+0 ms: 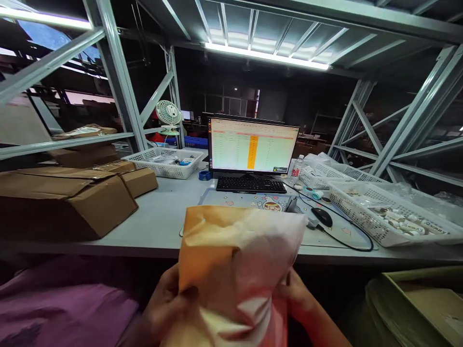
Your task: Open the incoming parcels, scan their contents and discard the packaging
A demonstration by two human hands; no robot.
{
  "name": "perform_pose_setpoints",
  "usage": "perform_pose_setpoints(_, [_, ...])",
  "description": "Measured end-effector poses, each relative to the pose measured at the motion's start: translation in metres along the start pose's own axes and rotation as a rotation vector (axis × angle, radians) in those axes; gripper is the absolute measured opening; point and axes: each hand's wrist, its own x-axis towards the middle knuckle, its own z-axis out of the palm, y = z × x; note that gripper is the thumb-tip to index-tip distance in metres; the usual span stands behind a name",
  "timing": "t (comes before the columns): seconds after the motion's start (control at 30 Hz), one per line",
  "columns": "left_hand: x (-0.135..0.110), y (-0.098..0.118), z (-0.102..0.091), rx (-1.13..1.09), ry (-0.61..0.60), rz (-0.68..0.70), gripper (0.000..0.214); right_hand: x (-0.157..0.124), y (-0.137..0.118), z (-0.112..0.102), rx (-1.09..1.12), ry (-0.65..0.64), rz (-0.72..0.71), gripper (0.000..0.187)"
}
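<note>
A crumpled mailer bag [246,250], orange on its left side and pale to pinkish red on the right, is held up in front of the desk's near edge. My left hand [168,299] grips its left side, with the thumb on the near face. On the right edge, my right hand [294,294] is closed on the same bag, its fingers partly hidden behind it. Whatever the bag contains, if anything, does not show. Just beyond its top edge lie a desk mat [224,197] with cartoon prints and a small grey device on a cable.
A monitor [253,147], keyboard [251,184] and mouse [321,217] stand on the desk. Cardboard boxes [68,197] and a white basket [168,166] are at left; another white basket [383,221] with tubes is at right. Purple sacking [65,308] lies below left, an open box [419,308] below right.
</note>
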Motion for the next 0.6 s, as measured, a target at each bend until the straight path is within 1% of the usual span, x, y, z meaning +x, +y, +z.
perform_pose_setpoints(0.03, [0.0, -0.003, 0.005, -0.07, 0.0, 0.023, 0.072, -0.008, -0.003, -0.001, -0.012, 0.123, -0.04, 0.083])
perform_pose_setpoints(0.07, [0.001, -0.008, 0.011, -0.129, -0.01, 0.041, 0.084, -0.015, -0.007, -0.003, -0.042, 0.247, -0.086, 0.081])
perform_pose_setpoints(0.1, [0.002, -0.014, 0.018, -0.185, -0.039, 0.048, 0.1, -0.021, -0.011, -0.006, -0.083, 0.356, -0.131, 0.079])
perform_pose_setpoints(0.13, [0.004, -0.02, 0.025, -0.25, -0.097, 0.035, 0.116, -0.025, -0.015, -0.008, -0.133, 0.445, -0.17, 0.077])
perform_pose_setpoints(0.17, [0.007, -0.027, 0.032, -0.316, -0.188, 0.008, 0.129, -0.029, -0.018, -0.011, -0.189, 0.508, -0.21, 0.077])
perform_pose_setpoints(0.2, [0.01, -0.033, 0.038, -0.365, -0.308, -0.023, 0.138, -0.032, -0.02, -0.014, -0.249, 0.542, -0.246, 0.078])
perform_pose_setpoints(0.23, [0.013, -0.037, 0.043, -0.384, -0.434, -0.051, 0.139, -0.035, -0.022, -0.017, -0.305, 0.555, -0.276, 0.08])
perform_pose_setpoints(0.27, [0.016, -0.04, 0.047, -0.373, -0.542, -0.073, 0.133, -0.037, -0.024, -0.019, -0.354, 0.557, -0.297, 0.081])
perform_pose_setpoints(0.3, [0.019, -0.041, 0.05, -0.345, -0.61, -0.091, 0.122, -0.039, -0.025, -0.02, -0.388, 0.554, -0.306, 0.082])
perform_pose_setpoints(0.33, [0.021, -0.039, 0.052, -0.314, -0.629, -0.105, 0.108, -0.041, -0.027, -0.021, -0.397, 0.547, -0.305, 0.083])
perform_pose_setpoints(0.37, [0.023, -0.036, 0.053, -0.286, -0.601, -0.11, 0.095, -0.043, -0.029, -0.02, -0.372, 0.533, -0.297, 0.083])
perform_pose_setpoints(0.43, [0.026, -0.027, 0.054, -0.227, -0.459, -0.098, 0.077, -0.049, -0.033, -0.017, -0.263, 0.452, -0.249, 0.081])
perform_pose_setpoints(0.5, [0.027, -0.017, 0.056, -0.138, -0.322, -0.044, 0.069, -0.054, -0.039, -0.011, -0.151, 0.271, -0.167, 0.077])
perform_pose_setpoints(0.53, [0.029, -0.012, 0.058, -0.082, -0.278, -0.008, 0.067, -0.055, -0.042, -0.01, -0.122, 0.168, -0.121, 0.076])
perform_pose_setpoints(0.57, [0.031, -0.006, 0.061, -0.006, -0.257, 0.022, 0.065, -0.056, -0.045, -0.01, -0.115, 0.087, -0.09, 0.076])
perform_pose_setpoints(0.6, [0.035, -0.002, 0.065, 0.079, -0.252, 0.047, 0.063, -0.056, -0.048, -0.012, -0.112, 0.052, -0.072, 0.075])
